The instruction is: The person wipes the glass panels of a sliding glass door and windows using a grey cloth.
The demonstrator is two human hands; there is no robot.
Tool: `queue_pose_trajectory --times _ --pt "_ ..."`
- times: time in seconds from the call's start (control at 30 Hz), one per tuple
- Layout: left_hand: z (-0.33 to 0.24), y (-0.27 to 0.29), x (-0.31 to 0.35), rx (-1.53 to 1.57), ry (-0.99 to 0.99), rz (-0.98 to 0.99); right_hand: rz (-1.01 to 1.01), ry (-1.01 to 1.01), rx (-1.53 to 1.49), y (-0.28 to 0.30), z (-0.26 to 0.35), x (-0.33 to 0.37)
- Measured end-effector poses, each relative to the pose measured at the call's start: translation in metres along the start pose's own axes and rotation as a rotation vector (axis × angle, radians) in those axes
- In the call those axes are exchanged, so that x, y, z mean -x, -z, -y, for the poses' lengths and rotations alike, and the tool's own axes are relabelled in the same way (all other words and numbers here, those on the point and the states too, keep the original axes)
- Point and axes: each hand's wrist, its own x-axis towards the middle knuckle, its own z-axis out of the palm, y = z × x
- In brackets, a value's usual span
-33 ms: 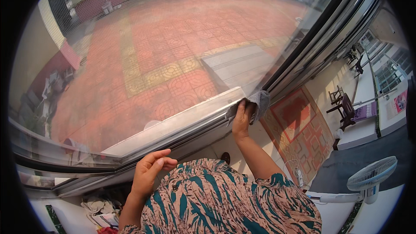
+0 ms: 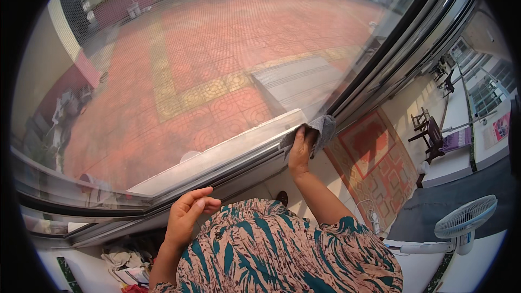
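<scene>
My right hand (image 2: 300, 151) grips a grey cloth (image 2: 322, 129), pressing it against the window frame's lower rail (image 2: 249, 155) near the right corner. Part of the cloth bunches up beyond my fingers, and their tips are hidden in it. To the left, my left hand (image 2: 190, 210) hovers just on the near side of the rail, loosely curled, with nothing visible in it. Above the rail is the window pane (image 2: 195, 76), with a fine mesh over much of it. A pale sill (image 2: 217, 152) runs along the outside.
At the right, a white fan (image 2: 465, 220) stands by a dark surface (image 2: 461, 206). A patterned rug (image 2: 374, 157) and a dark chair (image 2: 432, 137) lie beyond the frame. Piled cloths (image 2: 125, 266) are at lower left. Outside are red paving (image 2: 217, 32) and a grey slab (image 2: 298, 81).
My right hand and the cloth have shifted slightly left along the rail. My left hand has stayed in place.
</scene>
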Motion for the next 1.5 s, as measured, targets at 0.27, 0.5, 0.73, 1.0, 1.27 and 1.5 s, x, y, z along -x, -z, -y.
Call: queue_pose_trajectory --times 0.27,0.5,0.73,1.0,1.27,1.5 --pt "0.007 -0.003 0.01 -0.071 -0.005 -0.117 0.468 0.349 0.155 0.009 0.042 0.057" --pt "0.018 -0.01 0.018 -0.078 -0.056 -0.195 0.02 1.147 0.461 0.014 0.049 -0.037" --pt "0.011 -0.021 0.024 -0.053 -0.028 -0.266 0.031 0.79 -0.119 -0.004 0.079 -0.042" --pt "0.023 -0.031 0.01 -0.032 -0.003 -0.162 0.503 1.054 -0.212 -0.007 0.099 -0.031" --pt "0.05 -0.031 0.005 -0.011 0.012 -0.104 0.013 0.685 -0.179 0.017 0.123 -0.13" --pt "0.064 -0.033 0.006 0.01 0.045 -0.088 0.27 1.21 -0.05 -0.015 0.17 -0.058"
